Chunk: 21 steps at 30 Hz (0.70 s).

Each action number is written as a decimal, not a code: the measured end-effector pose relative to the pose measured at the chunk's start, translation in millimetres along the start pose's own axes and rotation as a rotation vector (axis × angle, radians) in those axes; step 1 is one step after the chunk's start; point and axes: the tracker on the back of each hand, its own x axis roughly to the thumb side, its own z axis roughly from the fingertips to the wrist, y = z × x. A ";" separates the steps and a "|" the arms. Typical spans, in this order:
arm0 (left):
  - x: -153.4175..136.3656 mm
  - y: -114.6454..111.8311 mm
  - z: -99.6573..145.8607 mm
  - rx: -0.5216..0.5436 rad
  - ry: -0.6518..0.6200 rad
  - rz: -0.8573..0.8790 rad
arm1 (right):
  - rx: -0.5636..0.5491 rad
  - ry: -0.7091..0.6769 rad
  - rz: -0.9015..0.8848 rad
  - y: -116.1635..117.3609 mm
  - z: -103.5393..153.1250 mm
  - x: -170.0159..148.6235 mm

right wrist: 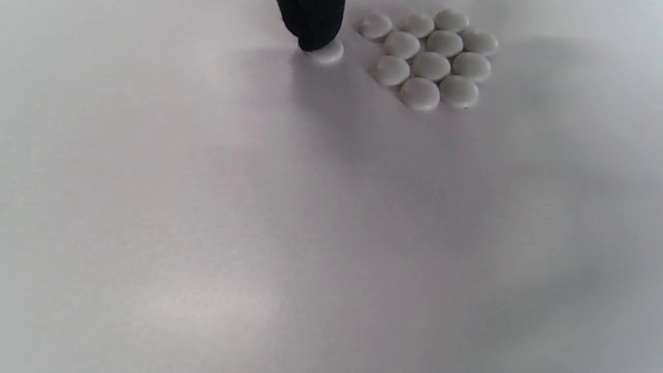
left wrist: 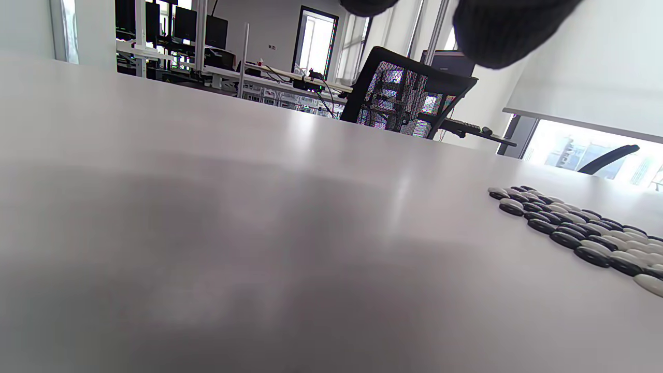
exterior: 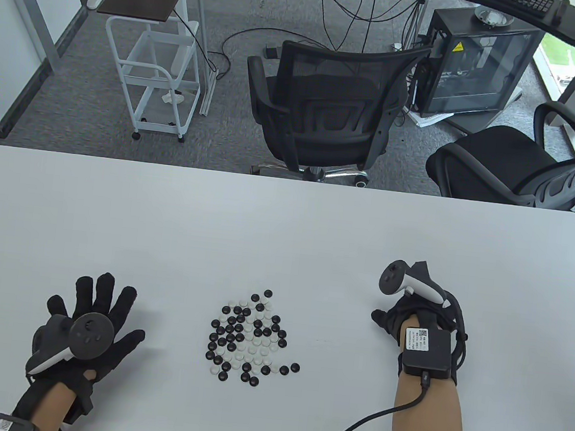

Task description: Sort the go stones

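Observation:
A pile of mixed black and white Go stones (exterior: 249, 337) lies at the table's middle front; it also shows at the right of the left wrist view (left wrist: 580, 233). My left hand (exterior: 98, 303) lies flat on the table left of the pile, fingers spread, holding nothing. My right hand (exterior: 387, 321) is right of the pile, its fingers hidden under the tracker. In the right wrist view one fingertip (right wrist: 312, 28) presses on a single white stone (right wrist: 329, 53), just left of a tight group of several white stones (right wrist: 430, 59).
The white table (exterior: 286, 225) stretches far back behind the hands. A cable (exterior: 363, 423) runs from the right wrist across the table's front. Two black office chairs (exterior: 324, 106) stand beyond the far edge.

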 end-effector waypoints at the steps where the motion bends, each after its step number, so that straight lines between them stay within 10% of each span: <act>1: 0.1 -0.1 0.0 0.000 0.000 0.000 | -0.001 0.006 -0.004 0.1 0.2 -1.7; 11: 0.6 -0.7 -0.6 -0.003 0.000 -0.002 | -0.023 0.020 -0.002 -5.4 3.7 1.8; 21: 0.7 -1.0 -0.7 -0.008 0.005 -0.003 | 0.007 -0.388 0.087 -4.8 24.0 99.8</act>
